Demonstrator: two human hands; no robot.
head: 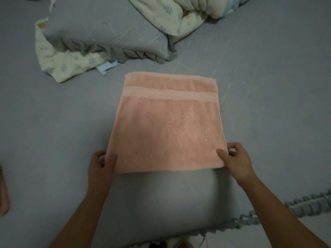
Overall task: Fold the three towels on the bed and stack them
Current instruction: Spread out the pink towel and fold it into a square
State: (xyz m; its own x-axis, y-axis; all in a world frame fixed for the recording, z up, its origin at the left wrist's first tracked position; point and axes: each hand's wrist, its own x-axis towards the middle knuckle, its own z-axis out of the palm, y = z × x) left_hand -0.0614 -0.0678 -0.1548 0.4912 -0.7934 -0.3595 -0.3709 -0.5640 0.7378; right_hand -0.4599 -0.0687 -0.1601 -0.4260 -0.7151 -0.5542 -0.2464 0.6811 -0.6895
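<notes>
Nearest, the left hand (102, 162) and right hand (234, 158) each pinch a near corner of the folded peach terry towel (166, 127), lying flat on the grey bedsheet (268, 86). Beyond the towel sits a grey frilled pillow (107, 33). No other towels show; folding seems mid-way.

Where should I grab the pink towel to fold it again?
Grab the pink towel at its two near corners, coming in from the sides, as the left hand and right hand do: thumb on top, fingers under. It lies flat on the bed, so lifting that near edge probably lets you fold it away toward the far edge.
</notes>
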